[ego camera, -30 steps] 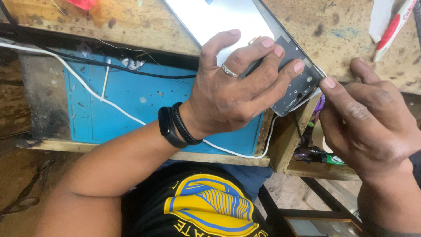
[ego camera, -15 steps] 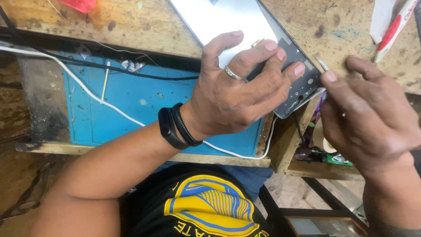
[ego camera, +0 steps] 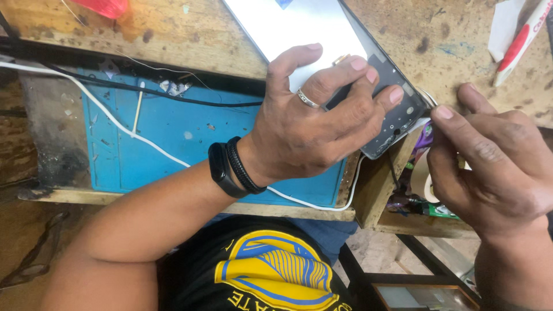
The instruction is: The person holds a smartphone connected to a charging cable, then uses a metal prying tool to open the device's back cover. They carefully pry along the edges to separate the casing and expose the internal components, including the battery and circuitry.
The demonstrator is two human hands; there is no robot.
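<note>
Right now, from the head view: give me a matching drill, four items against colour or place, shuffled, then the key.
Items:
1. ring
2. work mat
3. cable
4. wristbands

Descriptions:
A. blue, lies in the recess of the bench
B. black, on the left wrist
C. silver, on a left hand finger
D. white, runs across the mat

Pairs: 1-C, 2-A, 3-D, 4-B
</note>
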